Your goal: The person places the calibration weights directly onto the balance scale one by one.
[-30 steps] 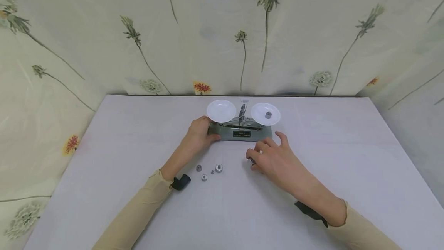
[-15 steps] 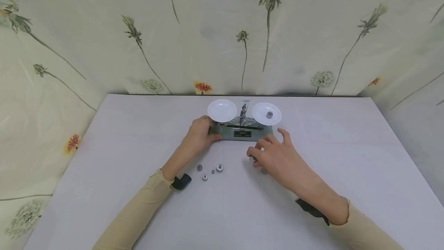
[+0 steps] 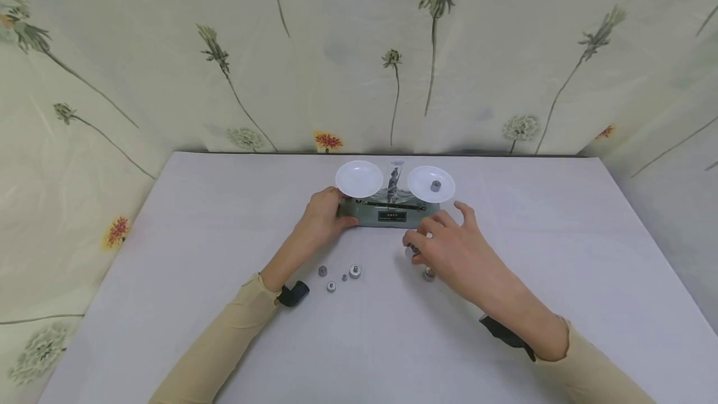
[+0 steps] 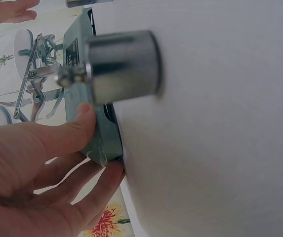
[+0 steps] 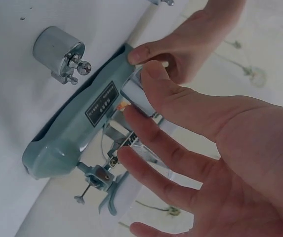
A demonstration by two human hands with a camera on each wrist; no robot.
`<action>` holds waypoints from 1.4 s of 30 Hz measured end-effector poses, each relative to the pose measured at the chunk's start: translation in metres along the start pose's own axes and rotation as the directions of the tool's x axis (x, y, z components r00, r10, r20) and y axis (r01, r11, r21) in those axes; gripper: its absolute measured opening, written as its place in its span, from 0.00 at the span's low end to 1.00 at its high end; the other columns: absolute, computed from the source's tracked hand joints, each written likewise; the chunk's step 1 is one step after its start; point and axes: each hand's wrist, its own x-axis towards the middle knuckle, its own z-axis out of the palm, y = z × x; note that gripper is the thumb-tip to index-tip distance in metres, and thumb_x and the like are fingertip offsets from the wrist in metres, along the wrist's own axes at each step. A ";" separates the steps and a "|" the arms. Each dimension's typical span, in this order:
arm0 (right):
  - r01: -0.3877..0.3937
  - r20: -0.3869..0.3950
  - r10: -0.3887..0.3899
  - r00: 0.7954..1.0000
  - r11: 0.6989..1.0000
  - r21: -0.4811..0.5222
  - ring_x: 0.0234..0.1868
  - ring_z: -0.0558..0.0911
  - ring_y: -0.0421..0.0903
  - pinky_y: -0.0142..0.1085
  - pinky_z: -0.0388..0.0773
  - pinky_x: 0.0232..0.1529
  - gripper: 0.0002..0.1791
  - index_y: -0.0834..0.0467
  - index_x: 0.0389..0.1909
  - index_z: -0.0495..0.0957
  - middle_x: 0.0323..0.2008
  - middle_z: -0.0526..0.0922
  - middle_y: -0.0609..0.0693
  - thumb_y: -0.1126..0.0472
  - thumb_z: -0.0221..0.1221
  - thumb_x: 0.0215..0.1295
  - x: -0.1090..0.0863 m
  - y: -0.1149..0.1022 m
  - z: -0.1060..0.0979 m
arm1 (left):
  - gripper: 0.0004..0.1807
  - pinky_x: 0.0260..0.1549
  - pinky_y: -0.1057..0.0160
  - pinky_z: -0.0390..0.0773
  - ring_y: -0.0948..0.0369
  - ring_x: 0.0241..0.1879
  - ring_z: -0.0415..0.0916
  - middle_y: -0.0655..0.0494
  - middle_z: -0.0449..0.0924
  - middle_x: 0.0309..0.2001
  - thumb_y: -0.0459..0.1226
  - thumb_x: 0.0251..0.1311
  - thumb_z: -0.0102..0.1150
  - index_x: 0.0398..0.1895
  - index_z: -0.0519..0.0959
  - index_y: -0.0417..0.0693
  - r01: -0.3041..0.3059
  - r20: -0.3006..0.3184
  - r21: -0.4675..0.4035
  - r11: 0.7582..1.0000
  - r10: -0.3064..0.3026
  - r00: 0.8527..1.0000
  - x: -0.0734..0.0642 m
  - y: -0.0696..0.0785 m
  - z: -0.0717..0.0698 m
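Observation:
A green balance scale with two white pans stands near the table's far side. My left hand grips the left end of its base, thumb on the front and fingers behind, as the left wrist view shows. Between thumb and index finger, my right hand pinches a shiny cylindrical weight, just in front of the base's right end; its other fingers are spread. One metal weight sits in the right pan. The left pan holds nothing. Another weight stands on the table, partly covered by my right hand.
Several loose weights stand left of centre on the table: a larger one, a grey one, a tiny one and a small one. A flower-patterned curtain hangs behind the white table.
My right hand has moved slightly forward and right with the pinched weight, closer to the scale. The weight standing behind it has come into view. My left hand stays on the base.

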 end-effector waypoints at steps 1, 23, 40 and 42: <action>-0.001 0.003 0.001 1.000 1.000 0.000 0.50 0.84 0.53 0.74 0.72 0.67 0.19 0.48 0.45 0.86 0.40 0.89 0.47 0.53 0.82 0.54 0.000 0.000 0.000 | 0.32 0.67 0.48 0.83 0.44 0.65 0.83 0.37 0.85 0.62 0.36 0.60 0.79 0.67 0.79 0.37 0.002 0.000 -0.001 1.000 -0.002 1.000 0.000 0.000 0.000; -0.042 -0.039 0.042 0.998 0.999 0.019 0.52 0.86 0.56 0.76 0.69 0.68 0.18 0.48 0.47 0.87 0.42 0.91 0.50 0.54 0.80 0.57 0.004 0.014 -0.014 | 0.32 0.68 0.49 0.82 0.45 0.66 0.82 0.38 0.85 0.63 0.35 0.60 0.79 0.67 0.79 0.37 0.032 0.010 -0.023 0.999 -0.032 0.999 -0.001 0.002 -0.001; -0.074 -0.020 0.075 0.997 0.997 0.023 0.53 0.86 0.57 0.78 0.66 0.70 0.17 0.48 0.46 0.88 0.43 0.91 0.51 0.56 0.80 0.58 0.007 0.020 -0.023 | 0.32 0.68 0.49 0.83 0.44 0.66 0.83 0.37 0.85 0.62 0.35 0.60 0.79 0.66 0.79 0.36 0.022 0.007 -0.006 1.000 -0.022 1.000 0.000 0.001 -0.001; -0.072 -0.028 0.073 0.997 0.997 0.027 0.53 0.86 0.57 0.78 0.66 0.70 0.16 0.48 0.46 0.88 0.42 0.91 0.51 0.56 0.80 0.58 0.006 0.021 -0.024 | 0.32 0.67 0.49 0.83 0.45 0.65 0.83 0.38 0.85 0.62 0.35 0.60 0.79 0.67 0.79 0.36 0.021 0.008 -0.005 1.000 -0.021 1.000 0.000 0.001 -0.001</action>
